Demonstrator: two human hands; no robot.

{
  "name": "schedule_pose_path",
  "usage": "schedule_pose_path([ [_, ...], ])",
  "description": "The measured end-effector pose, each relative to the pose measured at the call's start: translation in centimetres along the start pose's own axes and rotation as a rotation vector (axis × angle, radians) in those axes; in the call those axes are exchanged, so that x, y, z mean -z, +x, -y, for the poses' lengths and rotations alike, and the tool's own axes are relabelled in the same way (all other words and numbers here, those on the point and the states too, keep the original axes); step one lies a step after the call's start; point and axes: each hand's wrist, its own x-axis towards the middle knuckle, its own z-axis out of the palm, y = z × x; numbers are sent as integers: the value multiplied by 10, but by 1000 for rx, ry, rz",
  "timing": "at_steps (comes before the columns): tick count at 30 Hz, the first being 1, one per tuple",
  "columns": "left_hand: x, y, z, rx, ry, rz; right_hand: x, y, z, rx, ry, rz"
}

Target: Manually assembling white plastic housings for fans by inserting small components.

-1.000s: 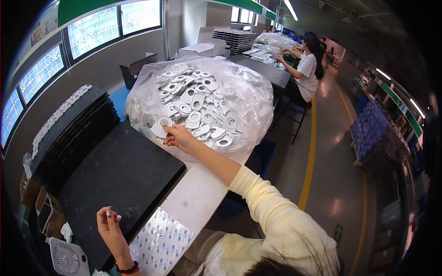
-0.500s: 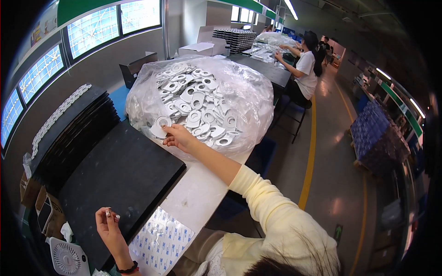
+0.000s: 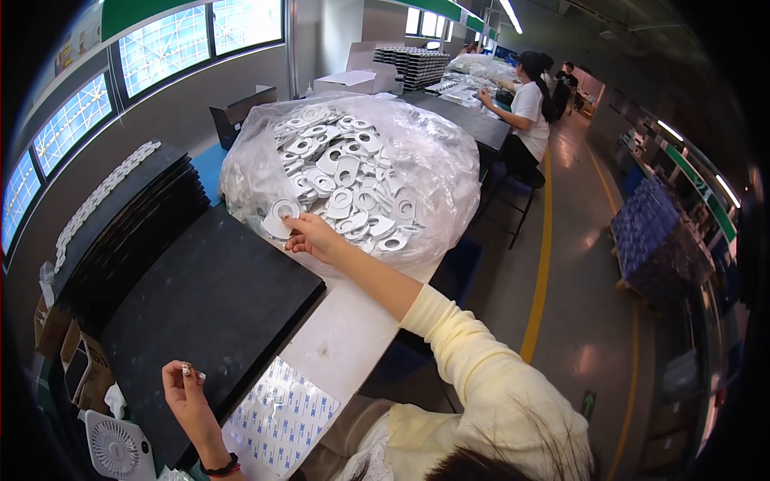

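My right hand (image 3: 314,237) pinches a flat white plastic piece with a round hole (image 3: 281,218) at the near left edge of a large clear plastic bag (image 3: 429,160). Heaped in that open bag are many similar white pieces (image 3: 341,172). Over the near part of a black board (image 3: 200,280), my left hand (image 3: 189,401) is raised with its fingers curled together. Small white bits show at its fingertips, too small to name. Beside it on the white tabletop lies a sheet with blue print (image 3: 285,413).
Stacked black trays (image 3: 132,228), the top one bearing a row of white pieces, stand at the left. A small white fan (image 3: 119,449) and a cardboard box (image 3: 87,369) sit at the lower left. Farther along the bench, a person in a white shirt (image 3: 527,108) sits on a stool.
My left hand has shifted slightly left. My right hand keeps its pinch on the white piece and has barely moved.
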Motion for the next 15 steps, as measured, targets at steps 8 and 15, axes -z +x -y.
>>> schedule_pose_path([
  [8,1,0,2,-2,-23,4,0,0,-1,-4,6,4],
  [15,1,0,1,-6,-3,11,1,0,-1,-22,-3,18],
])
